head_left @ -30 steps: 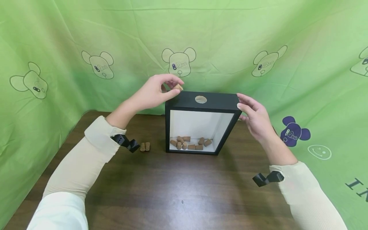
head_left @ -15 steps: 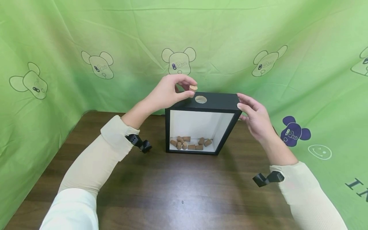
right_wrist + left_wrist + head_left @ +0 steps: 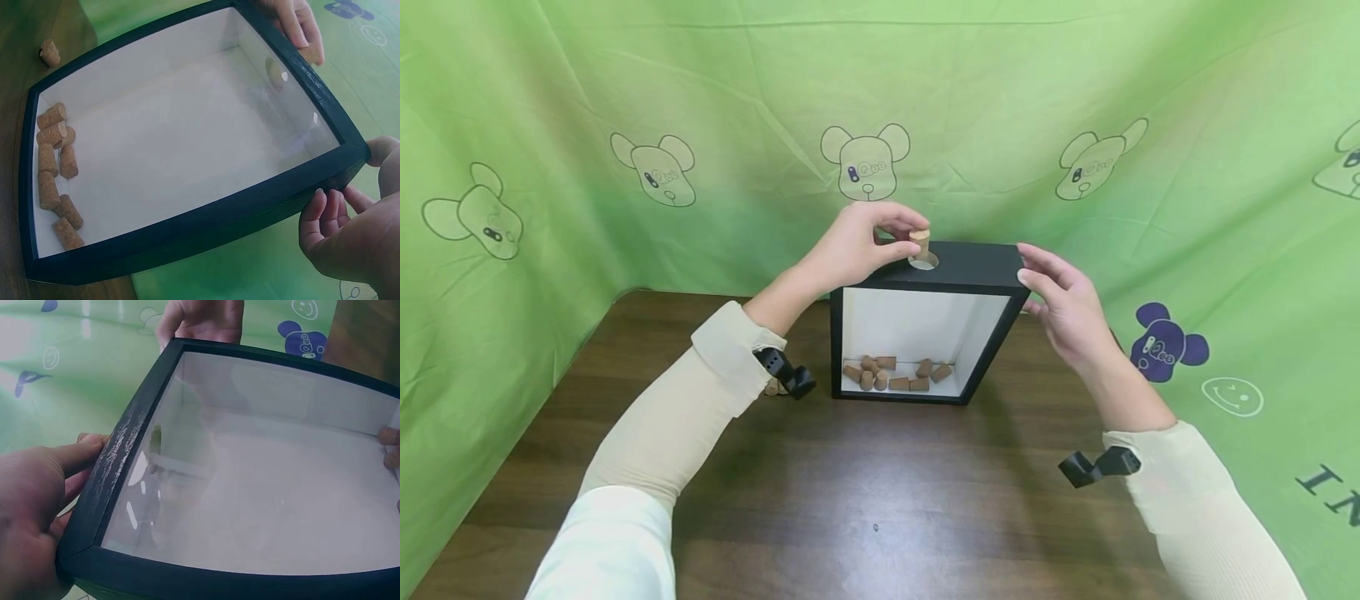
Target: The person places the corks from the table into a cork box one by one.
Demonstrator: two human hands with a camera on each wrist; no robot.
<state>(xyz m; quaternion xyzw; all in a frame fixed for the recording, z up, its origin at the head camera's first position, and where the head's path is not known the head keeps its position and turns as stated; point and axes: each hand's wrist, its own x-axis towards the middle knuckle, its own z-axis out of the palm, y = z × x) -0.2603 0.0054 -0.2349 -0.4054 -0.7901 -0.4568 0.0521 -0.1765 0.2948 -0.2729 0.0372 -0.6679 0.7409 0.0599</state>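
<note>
A black-framed shadow box [image 3: 976,262] with a clear front and white inside stands upright on the table. Its top edge has a round hole [image 3: 925,262]. My left hand [image 3: 853,246] pinches a wine cork [image 3: 921,239] between thumb and fingers, upright right over that hole; whether its lower end is inside the hole I cannot tell. At the box's top right corner my right hand [image 3: 1066,307] grips the frame, thumb in front and fingers behind. Several corks [image 3: 47,190] lie along the bottom inside. In the right wrist view the held cork [image 3: 309,55] is partly covered by fingers.
Loose corks [image 3: 772,387] lie on the brown wooden table [image 3: 880,483] left of the box, partly hidden by the left wrist camera [image 3: 786,373]. A green curtain [image 3: 985,100] with printed bear heads hangs close behind the box.
My left hand has moved right along the box top, bringing the cork from the left end to the hole and turning it upright. My right hand and the box have stayed put.
</note>
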